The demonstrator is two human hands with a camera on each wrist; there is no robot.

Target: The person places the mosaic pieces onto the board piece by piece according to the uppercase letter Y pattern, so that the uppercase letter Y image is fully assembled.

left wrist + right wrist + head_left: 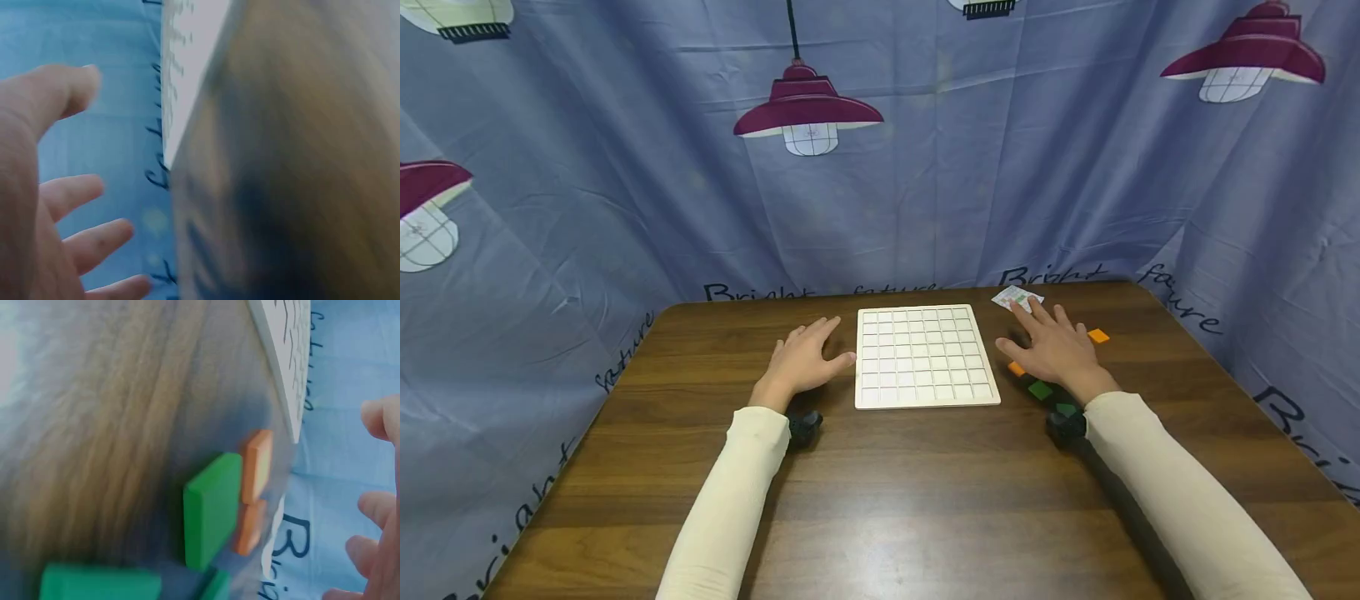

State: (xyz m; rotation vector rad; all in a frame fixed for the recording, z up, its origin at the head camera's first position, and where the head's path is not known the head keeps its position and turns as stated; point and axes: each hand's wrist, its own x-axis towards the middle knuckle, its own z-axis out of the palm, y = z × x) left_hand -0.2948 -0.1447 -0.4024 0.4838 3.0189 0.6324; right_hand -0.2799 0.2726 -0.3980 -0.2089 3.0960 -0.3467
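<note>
A pale square board (925, 358) with a grid of shallow square cells lies on the table. Left of it, my left hand (805, 358) hovers with fingers spread, its thumb near the board's edge and nothing in its grasp. On the other side, my right hand (1058, 346) is held over several small tiles, fingers spread and holding nothing. An orange tile (1098, 336) shows beyond that hand, and a green tile (1040, 390) lies under its wrist. The right wrist view shows a large-looking green tile (212, 512) beside orange tiles (257, 465); the hand is apart from them.
A printed card or paper (1011, 295) lies near the table's back edge, just past the right fingertips. The brown wooden table (910, 517) extends toward me. A blue curtain (925, 208) with printed lamps and lettering hangs behind and along both sides.
</note>
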